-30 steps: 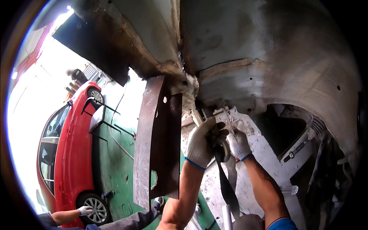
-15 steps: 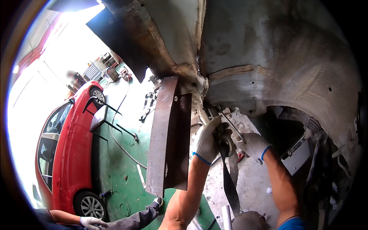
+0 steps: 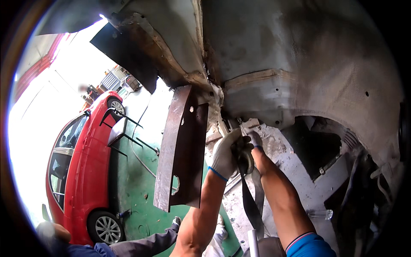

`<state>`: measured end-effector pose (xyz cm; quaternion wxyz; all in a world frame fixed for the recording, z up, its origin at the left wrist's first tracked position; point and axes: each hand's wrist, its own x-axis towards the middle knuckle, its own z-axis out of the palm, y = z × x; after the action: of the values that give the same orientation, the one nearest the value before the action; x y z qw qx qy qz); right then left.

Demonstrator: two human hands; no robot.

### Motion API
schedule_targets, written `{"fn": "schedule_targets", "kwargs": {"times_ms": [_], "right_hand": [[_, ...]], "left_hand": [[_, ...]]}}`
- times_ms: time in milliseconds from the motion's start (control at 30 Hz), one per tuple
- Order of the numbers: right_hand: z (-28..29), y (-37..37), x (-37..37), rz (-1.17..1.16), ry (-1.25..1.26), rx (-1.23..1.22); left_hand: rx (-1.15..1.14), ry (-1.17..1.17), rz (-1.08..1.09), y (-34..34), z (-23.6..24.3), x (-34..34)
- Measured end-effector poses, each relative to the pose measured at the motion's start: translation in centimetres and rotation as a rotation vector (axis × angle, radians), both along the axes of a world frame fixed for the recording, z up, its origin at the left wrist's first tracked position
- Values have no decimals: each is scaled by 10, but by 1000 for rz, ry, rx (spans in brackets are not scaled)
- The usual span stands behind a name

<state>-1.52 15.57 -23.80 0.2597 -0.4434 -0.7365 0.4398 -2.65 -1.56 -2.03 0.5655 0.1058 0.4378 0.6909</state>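
My left hand [image 3: 225, 150], in a whitish knit glove with a blue cuff, is closed around a metal fitting below the bare, dirty sheet-metal panel [image 3: 257, 96]. A rounded metal ring [image 3: 246, 162] shows under its fingers. From there a dark webbing strap [image 3: 250, 201] hangs down. My gloved right hand [image 3: 256, 139] is raised just beyond the left, close to the panel's lower edge. Its fingers look curled but are mostly hidden, so what they hold cannot be made out.
A rusty angled metal plate [image 3: 180, 150] hangs left of my left forearm. A red car [image 3: 87, 167] and a black-framed stand [image 3: 122, 132] are farther left. A co-worker's leg [image 3: 145, 237] stretches along the green floor. Right, a ragged opening [image 3: 310, 145] gapes under the panel.
My right hand has moved up and left, behind my left hand; the slim metal rod it held is no longer plainly visible. The view has shifted slightly. The co-worker at lower left has moved.
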Motion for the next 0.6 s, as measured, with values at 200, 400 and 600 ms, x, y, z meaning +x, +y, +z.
{"fn": "schedule_targets", "kwargs": {"times_ms": [200, 400, 600], "right_hand": [[-1, -21, -7, -167, -23, 166], [67, -51, 80, 75, -81, 251], [152, -86, 160, 289, -173, -146]], "left_hand": [[59, -1, 7, -12, -15, -13], [13, -38, 62, -21, -23, -15], [45, -22, 13, -13, -12, -5]]}}
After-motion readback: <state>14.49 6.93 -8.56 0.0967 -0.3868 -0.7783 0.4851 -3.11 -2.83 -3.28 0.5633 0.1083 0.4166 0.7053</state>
